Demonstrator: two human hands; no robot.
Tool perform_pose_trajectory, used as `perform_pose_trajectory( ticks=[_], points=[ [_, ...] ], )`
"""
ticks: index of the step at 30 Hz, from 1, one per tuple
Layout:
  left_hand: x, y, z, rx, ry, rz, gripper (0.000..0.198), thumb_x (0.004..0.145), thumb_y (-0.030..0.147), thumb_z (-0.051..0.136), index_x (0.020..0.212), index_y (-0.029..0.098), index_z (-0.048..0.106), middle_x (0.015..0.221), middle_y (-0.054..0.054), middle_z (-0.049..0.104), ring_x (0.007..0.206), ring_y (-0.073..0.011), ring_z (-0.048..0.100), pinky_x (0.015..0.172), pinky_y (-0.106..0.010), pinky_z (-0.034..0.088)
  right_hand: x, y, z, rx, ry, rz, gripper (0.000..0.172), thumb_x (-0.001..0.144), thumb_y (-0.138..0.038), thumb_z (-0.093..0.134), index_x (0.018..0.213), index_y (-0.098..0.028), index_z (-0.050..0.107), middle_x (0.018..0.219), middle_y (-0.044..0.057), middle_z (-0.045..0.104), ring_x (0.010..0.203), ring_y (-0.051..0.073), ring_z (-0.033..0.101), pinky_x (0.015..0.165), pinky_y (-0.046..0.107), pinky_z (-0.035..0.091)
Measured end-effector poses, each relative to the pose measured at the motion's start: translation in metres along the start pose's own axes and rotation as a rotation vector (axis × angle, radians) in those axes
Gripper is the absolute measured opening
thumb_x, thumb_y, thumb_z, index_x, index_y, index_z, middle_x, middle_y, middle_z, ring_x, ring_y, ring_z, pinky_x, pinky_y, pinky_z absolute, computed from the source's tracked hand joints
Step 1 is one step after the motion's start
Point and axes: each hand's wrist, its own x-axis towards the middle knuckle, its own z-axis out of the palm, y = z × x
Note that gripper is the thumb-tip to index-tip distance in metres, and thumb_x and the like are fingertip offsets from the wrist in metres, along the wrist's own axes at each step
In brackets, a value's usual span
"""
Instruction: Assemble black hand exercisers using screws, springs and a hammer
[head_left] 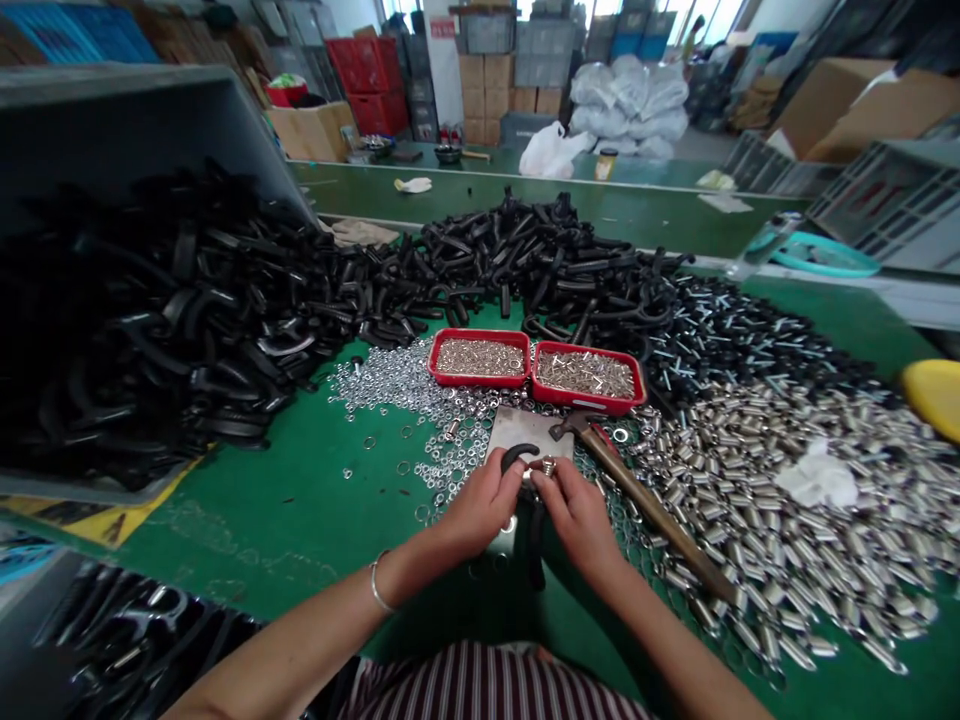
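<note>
Over a small metal plate, both my hands are together at a black curved handle. My left hand is closed around its upper part, with a hooked end showing above the fingers. A small shiny metal piece sits at the fingertips of my right hand, which is pinched on it against the handle. How the two parts join is hidden by my fingers. Just right of my right hand lies a hammer with a wooden shaft, its head resting at the plate's corner.
Two red trays, one with small rings and one with pins, stand behind the plate. Loose nuts lie left; metal sleeves and black-headed bolts lie right. Black handles spill from a grey crate.
</note>
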Motion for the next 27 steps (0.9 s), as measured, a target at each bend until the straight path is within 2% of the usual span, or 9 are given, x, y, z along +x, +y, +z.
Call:
perform_pose_trajectory(
  ticks=[3, 7, 11, 14, 17, 20, 22, 27],
  points=[
    [-0.002, -0.003, 0.002, 0.011, -0.004, 0.013, 0.037, 0.099, 0.052, 0.036, 0.106, 0.02, 0.054, 0.053, 0.005, 0.049, 0.047, -0.0159, 0.052, 0.052, -0.027, 0.04, 0.002, 0.001, 0.0, -0.015, -0.027, -0.018, 0.023, 0.097, -0.042, 0.046, 0.086, -0.023, 0.051, 0.071, 0.0, 0.06, 0.063, 0.018, 0.057, 0.06, 0.027, 0.039],
    [-0.002, -0.009, 0.008, 0.022, 0.057, 0.055, 0.04, 0.1, 0.05, 0.035, 0.117, 0.018, 0.053, 0.062, 0.002, 0.056, 0.055, -0.0167, 0.057, 0.057, -0.028, 0.044, 0.003, 0.003, -0.002, 0.033, -0.045, -0.008, 0.022, 0.098, -0.041, 0.045, 0.089, -0.023, 0.052, 0.07, -0.001, 0.058, 0.064, 0.018, 0.057, 0.06, 0.026, 0.039],
    [0.001, -0.013, 0.011, 0.063, 0.088, 0.13, 0.043, 0.102, 0.045, 0.03, 0.131, 0.018, 0.045, 0.079, -0.003, 0.066, 0.066, -0.0177, 0.063, 0.067, -0.03, 0.049, 0.006, 0.0, -0.008, 0.108, -0.11, 0.041, 0.024, 0.1, -0.043, 0.042, 0.089, -0.023, 0.051, 0.066, -0.002, 0.056, 0.063, 0.017, 0.057, 0.059, 0.026, 0.04],
    [0.006, -0.009, 0.003, 0.212, 0.061, 0.176, 0.044, 0.102, 0.043, 0.03, 0.134, 0.017, 0.043, 0.095, -0.009, 0.069, 0.082, -0.0221, 0.068, 0.077, -0.034, 0.051, 0.013, -0.001, -0.016, 0.088, -0.162, 0.013, 0.029, 0.099, -0.045, 0.044, 0.081, -0.023, 0.048, 0.068, -0.002, 0.055, 0.064, 0.016, 0.055, 0.06, 0.026, 0.04],
    [0.01, 0.0, -0.012, 0.362, -0.058, 0.186, 0.048, 0.101, 0.046, 0.033, 0.138, 0.017, 0.04, 0.106, -0.012, 0.069, 0.095, -0.0266, 0.068, 0.084, -0.039, 0.05, 0.024, 0.001, -0.025, 0.118, -0.242, -0.057, 0.027, 0.1, -0.043, 0.044, 0.089, -0.021, 0.054, 0.081, 0.001, 0.062, 0.075, 0.017, 0.058, 0.07, 0.027, 0.044],
    [0.01, 0.009, -0.028, 0.458, -0.237, 0.19, 0.057, 0.096, 0.055, 0.044, 0.139, 0.018, 0.038, 0.108, -0.013, 0.07, 0.097, -0.0289, 0.068, 0.082, -0.038, 0.051, 0.029, 0.004, -0.028, 0.226, -0.362, -0.087, 0.027, 0.101, -0.041, 0.043, 0.103, -0.019, 0.059, 0.098, 0.004, 0.065, 0.091, 0.018, 0.06, 0.083, 0.029, 0.046],
    [0.009, 0.015, -0.033, 0.51, -0.316, 0.197, 0.061, 0.092, 0.057, 0.049, 0.137, 0.017, 0.039, 0.107, -0.014, 0.07, 0.095, -0.0303, 0.069, 0.079, -0.038, 0.051, 0.027, 0.005, -0.025, 0.253, -0.416, -0.073, 0.027, 0.1, -0.04, 0.043, 0.108, -0.019, 0.059, 0.103, 0.005, 0.066, 0.095, 0.019, 0.06, 0.087, 0.031, 0.046],
    [0.015, 0.02, -0.037, 0.594, -0.393, 0.233, 0.067, 0.086, 0.056, 0.06, 0.134, 0.014, 0.042, 0.108, -0.017, 0.069, 0.093, -0.0332, 0.069, 0.074, -0.038, 0.052, 0.022, 0.007, -0.016, 0.091, -0.372, -0.03, 0.027, 0.099, -0.038, 0.042, 0.106, -0.017, 0.058, 0.097, 0.007, 0.067, 0.09, 0.021, 0.062, 0.082, 0.033, 0.047]
  ],
)
